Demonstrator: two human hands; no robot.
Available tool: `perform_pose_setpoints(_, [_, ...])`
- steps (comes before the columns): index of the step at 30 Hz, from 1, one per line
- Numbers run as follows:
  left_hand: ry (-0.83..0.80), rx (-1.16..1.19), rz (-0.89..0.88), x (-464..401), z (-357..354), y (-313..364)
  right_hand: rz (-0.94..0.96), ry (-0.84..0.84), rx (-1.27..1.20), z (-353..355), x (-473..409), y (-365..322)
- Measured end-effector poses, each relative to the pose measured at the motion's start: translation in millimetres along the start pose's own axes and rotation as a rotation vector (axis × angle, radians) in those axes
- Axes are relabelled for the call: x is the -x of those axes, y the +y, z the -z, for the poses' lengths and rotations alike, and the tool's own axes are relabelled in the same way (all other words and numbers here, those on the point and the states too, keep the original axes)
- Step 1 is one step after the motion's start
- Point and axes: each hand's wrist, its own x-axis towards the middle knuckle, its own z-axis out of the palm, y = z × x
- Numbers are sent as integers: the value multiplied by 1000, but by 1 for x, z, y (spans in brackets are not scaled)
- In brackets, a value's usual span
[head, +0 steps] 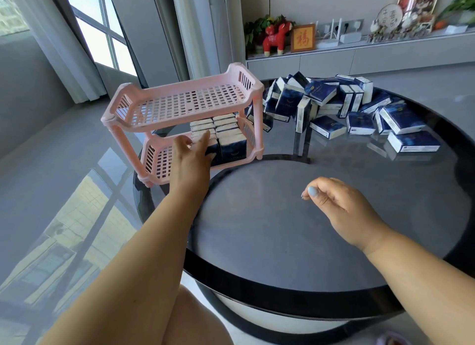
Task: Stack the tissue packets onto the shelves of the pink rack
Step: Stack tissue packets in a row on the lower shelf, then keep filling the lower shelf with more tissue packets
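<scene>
A pink two-shelf rack (180, 103) stands at the left edge of a round dark glass table (282, 216). Its top shelf is bare. On its lower shelf several dark blue and white tissue packets (226, 128) stand upright in rows on the right side. My left hand (191, 151) reaches into the lower shelf, fingers against the front left packet (214, 150) of those rows. My right hand (334, 200) hovers over the table's middle, fingers loosely curled and holding nothing. A loose pile of tissue packets (347, 105) lies on the far right of the table.
The rack sits close to the table's left rim, with glossy grey floor below. Behind the table runs a low grey cabinet (359, 59) carrying a red toy horse (276, 37), a framed picture and plants. My knee shows under the near rim.
</scene>
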Motion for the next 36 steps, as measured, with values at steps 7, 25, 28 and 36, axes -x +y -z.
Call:
perform_pose_setpoints(7, [-26,-22,-14,1,-2,1,-1,-3,7,1,0,2])
perform_pose_setpoints(25, [64,195,-596,79,-26,93,-109,-54,-101,12,-1,-4])
perform_pose_setpoints(28, [29,219,-597,75,-33,105,-170,-76,-100,26,-13,-7])
perform_pose_setpoints(36, [-25,230,-532,38,-67,146,-228,192,-7,116,-74,36])
